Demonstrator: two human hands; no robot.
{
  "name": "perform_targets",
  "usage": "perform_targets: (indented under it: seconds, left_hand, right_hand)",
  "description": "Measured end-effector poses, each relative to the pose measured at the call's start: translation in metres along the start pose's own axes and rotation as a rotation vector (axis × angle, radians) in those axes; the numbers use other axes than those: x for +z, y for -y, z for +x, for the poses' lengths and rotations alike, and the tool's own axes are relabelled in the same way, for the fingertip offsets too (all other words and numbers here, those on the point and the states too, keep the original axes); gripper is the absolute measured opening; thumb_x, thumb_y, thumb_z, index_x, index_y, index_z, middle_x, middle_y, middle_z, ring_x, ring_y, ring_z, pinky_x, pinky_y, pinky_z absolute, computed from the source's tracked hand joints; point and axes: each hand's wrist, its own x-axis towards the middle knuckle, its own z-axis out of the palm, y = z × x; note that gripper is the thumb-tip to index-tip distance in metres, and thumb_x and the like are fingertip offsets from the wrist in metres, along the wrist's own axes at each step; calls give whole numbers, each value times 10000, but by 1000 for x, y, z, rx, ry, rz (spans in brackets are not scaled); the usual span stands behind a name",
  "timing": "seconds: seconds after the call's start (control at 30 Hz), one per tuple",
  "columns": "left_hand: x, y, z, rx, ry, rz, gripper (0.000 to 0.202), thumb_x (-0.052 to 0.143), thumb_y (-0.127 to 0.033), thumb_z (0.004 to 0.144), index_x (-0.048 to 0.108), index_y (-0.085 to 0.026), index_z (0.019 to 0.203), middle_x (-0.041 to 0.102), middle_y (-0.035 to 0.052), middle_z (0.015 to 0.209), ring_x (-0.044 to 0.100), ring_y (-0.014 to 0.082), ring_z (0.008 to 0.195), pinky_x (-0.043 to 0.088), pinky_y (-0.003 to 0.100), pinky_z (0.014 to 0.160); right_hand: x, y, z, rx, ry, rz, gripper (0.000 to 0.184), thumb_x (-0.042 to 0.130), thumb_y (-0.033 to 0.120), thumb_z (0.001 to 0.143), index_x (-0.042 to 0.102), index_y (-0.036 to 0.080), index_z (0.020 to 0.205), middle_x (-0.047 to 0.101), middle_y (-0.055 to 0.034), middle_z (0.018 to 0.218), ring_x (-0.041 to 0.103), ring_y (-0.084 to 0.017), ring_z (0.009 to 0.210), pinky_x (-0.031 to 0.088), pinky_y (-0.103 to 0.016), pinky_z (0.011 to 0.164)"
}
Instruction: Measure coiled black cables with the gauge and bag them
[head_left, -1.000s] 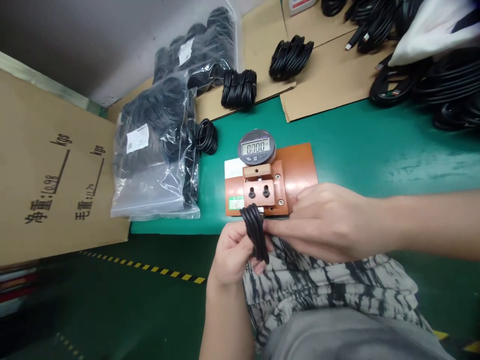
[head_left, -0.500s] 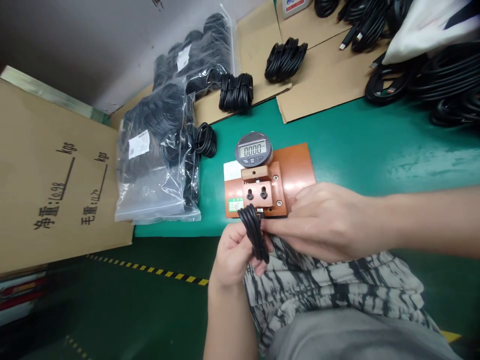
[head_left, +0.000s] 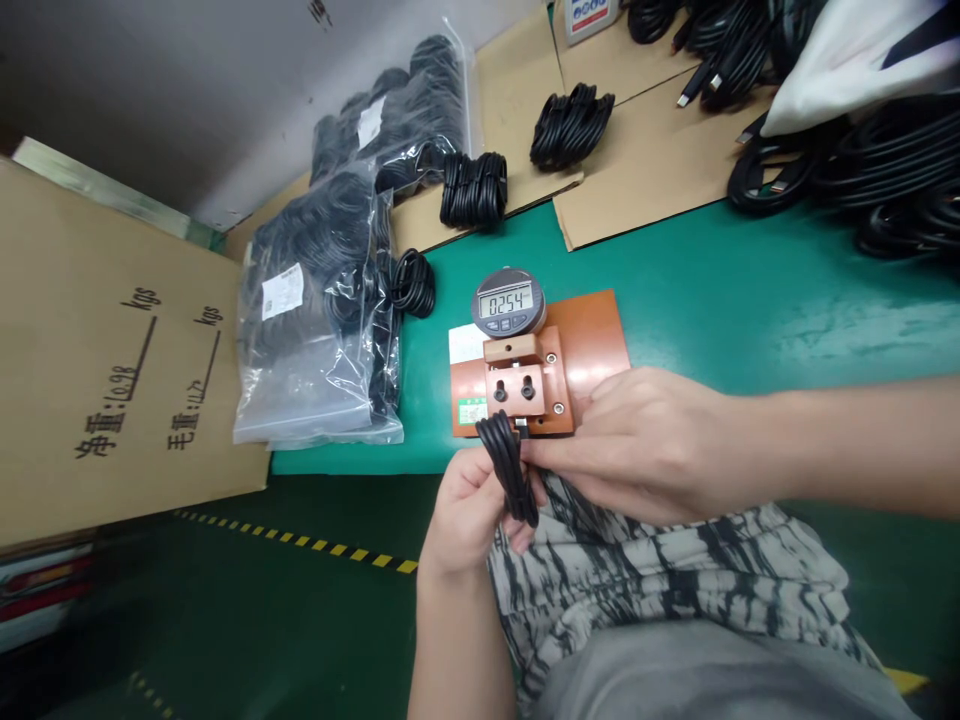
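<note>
while i am watching the head view, the left hand (head_left: 466, 512) is closely gripping the coiled cable (head_left: 504, 455), whose connector (head_left: 523, 431) is pointing lengthwise at the fixture (head_left: 516, 389) just ahead; the right hand (head_left: 656, 440), nearer that connector, is touching it, how closed i cannot tell.

Workshop with digital gauge (head_left: 508, 302), bagged cables (head_left: 315, 235)

Toward six o'clock, the coiled cable (head_left: 507, 466) is smooth black plastic with a soft sheen, its plug tip (head_left: 522, 425) shiny metal. At one, the gauge (head_left: 508, 324) looks like satin grey plastic. The bag (head_left: 315, 320) at ten is crinkled, glossy clear plastic; the box (head_left: 150, 370) at nine, matt cardboard; the tabletop (head_left: 720, 260) at two, smooth, faintly glossy; the garment (head_left: 697, 550) at four, rumpled cloth.
</note>
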Motion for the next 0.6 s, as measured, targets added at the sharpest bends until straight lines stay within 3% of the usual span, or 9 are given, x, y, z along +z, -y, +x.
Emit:
perform_targets:
  seconds: [0.6]
  left_hand:
    - [0,-1,0,-30,-4,31,401,573,-403,917,669,-99,674,355,-66,375,428,72,267,327,146,304]
  right_hand:
    - [0,-1,-1,5,26,-4,187,434,131,952,576,132,1074,723,-34,784,653,-155,614,449,-314,569]
